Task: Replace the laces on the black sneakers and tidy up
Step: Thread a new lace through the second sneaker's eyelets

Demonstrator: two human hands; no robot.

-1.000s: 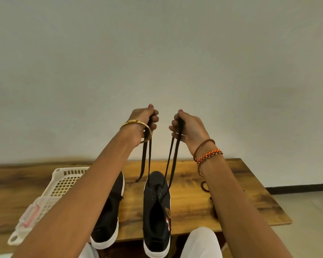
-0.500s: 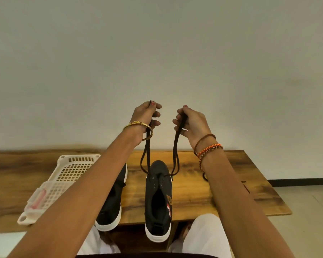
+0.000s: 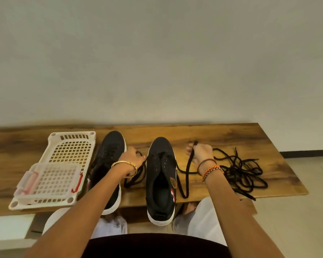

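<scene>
Wooden desk (image 3: 231,135), against a pale wall; two black sneakers with white soles on it, toes toward the wall, heels overhanging the near edge; left sneaker (image 3: 108,155) partly behind the left forearm; right sneaker (image 3: 161,175) between the hands, with a black lace (image 3: 185,183) threaded through its front eyelets, one end running out to each side; left hand (image 3: 131,158), gold bangle at the wrist, grip closed on the left end, which loops slack on the desk; right hand (image 3: 200,153), cord bracelets at the wrist, grip curled round the right end; tangle of loose black laces (image 3: 241,172) at the right; cream plastic basket (image 3: 71,146) at the left, beside the left sneaker.
</scene>
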